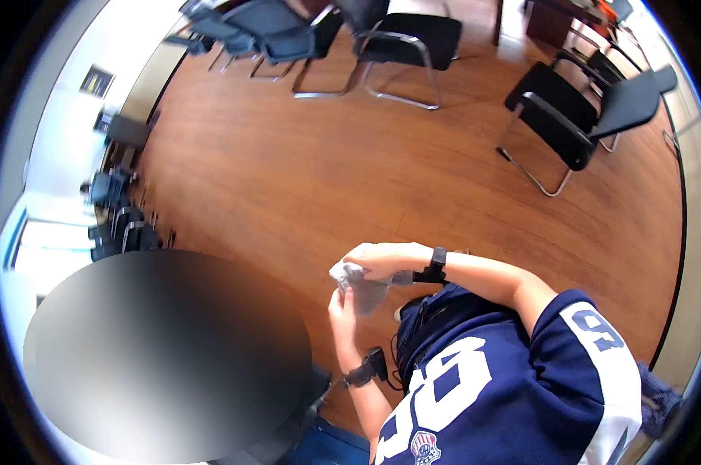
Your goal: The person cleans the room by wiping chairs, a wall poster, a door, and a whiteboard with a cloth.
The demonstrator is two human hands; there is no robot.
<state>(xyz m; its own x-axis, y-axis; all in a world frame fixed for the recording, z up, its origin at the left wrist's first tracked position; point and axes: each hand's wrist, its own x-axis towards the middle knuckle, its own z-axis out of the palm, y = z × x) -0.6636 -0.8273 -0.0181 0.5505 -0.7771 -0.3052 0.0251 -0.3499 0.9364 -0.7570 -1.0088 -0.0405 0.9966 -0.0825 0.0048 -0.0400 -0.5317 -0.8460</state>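
Wooden floor (288,163) backs both left hand (343,308) and right hand (383,260), curled nearly shut on one grey cloth (368,293).

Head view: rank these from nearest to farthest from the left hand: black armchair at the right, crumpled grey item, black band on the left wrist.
From the left hand:
1. Crumpled grey item: in its fingers.
2. Black band: just behind, on the same wrist.
3. Black armchair: across the floor, upper right.
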